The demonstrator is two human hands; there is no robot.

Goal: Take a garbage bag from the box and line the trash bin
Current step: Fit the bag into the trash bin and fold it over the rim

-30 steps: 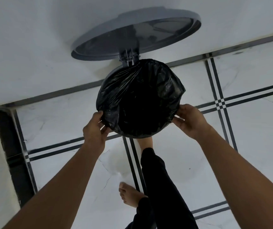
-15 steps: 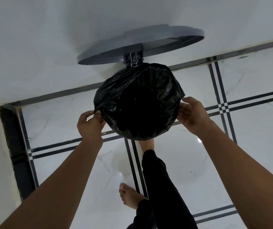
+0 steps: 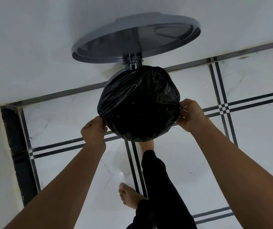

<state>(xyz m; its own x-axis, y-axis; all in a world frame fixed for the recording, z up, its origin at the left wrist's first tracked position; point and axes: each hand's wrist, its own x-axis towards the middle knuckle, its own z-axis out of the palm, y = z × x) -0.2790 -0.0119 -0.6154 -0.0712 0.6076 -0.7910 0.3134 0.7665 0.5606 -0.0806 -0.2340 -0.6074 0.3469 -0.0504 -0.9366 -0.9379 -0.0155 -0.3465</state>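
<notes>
A black garbage bag (image 3: 139, 103) is stretched over the round mouth of a grey pedal trash bin (image 3: 114, 78), of which only a sliver of rim shows at the upper left. The bin's grey round lid (image 3: 135, 38) stands raised behind it on its hinge. My left hand (image 3: 92, 131) pinches the bag's edge at the lower left of the rim. My right hand (image 3: 190, 114) pinches the bag's edge at the right side. The garbage bag box is not in view.
The bin stands on a white marble floor (image 3: 248, 146) with dark inlaid stripes, close to a white wall (image 3: 33, 38). My foot (image 3: 147, 144) is at the bin's base, the other foot (image 3: 129, 197) behind it. A dark strip (image 3: 17, 146) runs along the left.
Both hands have moved slightly up and outward along the rim, pulling the bag's edge tighter over it. The lid looks raised a little more.
</notes>
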